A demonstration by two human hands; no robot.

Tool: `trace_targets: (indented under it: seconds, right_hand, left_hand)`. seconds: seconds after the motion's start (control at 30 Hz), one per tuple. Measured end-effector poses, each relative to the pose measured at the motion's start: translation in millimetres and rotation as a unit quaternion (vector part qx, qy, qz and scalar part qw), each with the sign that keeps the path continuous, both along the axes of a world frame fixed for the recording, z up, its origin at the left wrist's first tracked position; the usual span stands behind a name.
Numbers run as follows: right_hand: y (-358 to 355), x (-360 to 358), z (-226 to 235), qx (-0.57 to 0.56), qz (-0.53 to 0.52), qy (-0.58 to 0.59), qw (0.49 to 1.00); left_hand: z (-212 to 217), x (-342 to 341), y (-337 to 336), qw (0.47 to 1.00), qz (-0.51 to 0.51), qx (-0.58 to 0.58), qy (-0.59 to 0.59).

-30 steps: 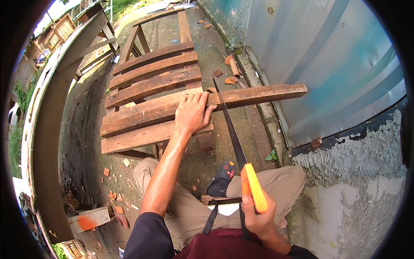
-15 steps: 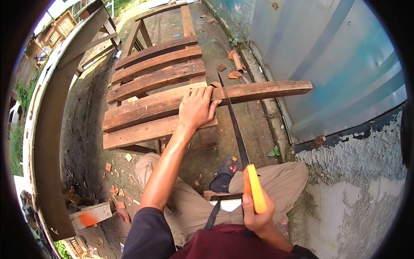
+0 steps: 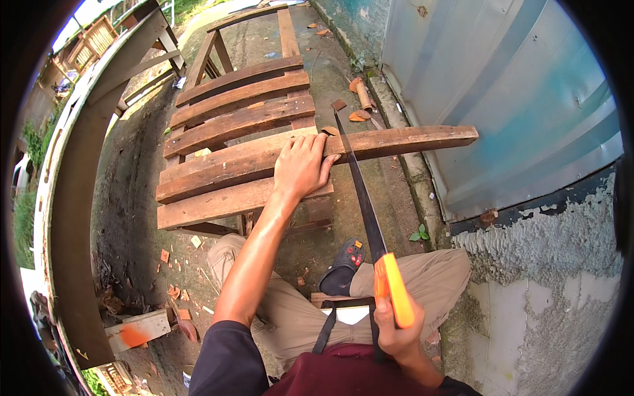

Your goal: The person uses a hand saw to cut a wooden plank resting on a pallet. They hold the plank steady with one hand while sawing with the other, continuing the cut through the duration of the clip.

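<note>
A long brown wooden plank (image 3: pixel 403 140) lies across a slatted wooden bench (image 3: pixel 244 122), its right end sticking out past the slats toward the metal sheet. My left hand (image 3: pixel 300 162) is closed over the plank near the bench's right edge, fingers over the top and thumb on the near side. In my right hand (image 3: pixel 397 330), low in front of my body, is the yellow-orange handle of a handsaw (image 3: pixel 363 191). The dark blade slants up and away, crossing the plank just right of my left hand. How deep its teeth sit in the wood is hard to see.
A blue-grey corrugated metal sheet (image 3: pixel 489 99) and a rough peeling wall (image 3: pixel 548 290) rise on the right. A long wooden frame (image 3: pixel 76 218) runs along the left. Wood offcuts (image 3: pixel 139 330) and dry leaves (image 3: pixel 360 115) litter the concrete. My legs are bent below the bench.
The saw has shifted slightly right and back toward my body with my right hand. My left hand stays on the plank, which looks still.
</note>
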State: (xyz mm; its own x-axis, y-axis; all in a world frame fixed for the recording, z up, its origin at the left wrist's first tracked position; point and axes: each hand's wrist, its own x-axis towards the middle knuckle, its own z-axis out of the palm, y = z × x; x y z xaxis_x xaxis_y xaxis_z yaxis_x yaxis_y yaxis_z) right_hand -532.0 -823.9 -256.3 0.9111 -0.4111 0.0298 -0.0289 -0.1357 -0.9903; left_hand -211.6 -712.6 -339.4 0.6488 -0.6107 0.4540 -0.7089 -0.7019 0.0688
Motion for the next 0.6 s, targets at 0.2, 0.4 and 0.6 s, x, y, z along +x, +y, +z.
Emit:
trace_targets:
  seconds: [0.2,0.4,0.6]
  right_hand:
    - [-24,147,17,0.116,0.012,-0.013,0.993]
    - [1,13,1,-0.025,0.012,-0.025,0.999]
    - [-5,115,-14,-0.046,-0.010,-0.058,0.997]
  left_hand:
    - [-2,7,7,1.000,-0.016,0.003,-0.014]
    - [-3,-1,8,1.000,0.001,0.018,0.009]
    - [-5,0,10,1.000,0.016,-0.008,-0.001]
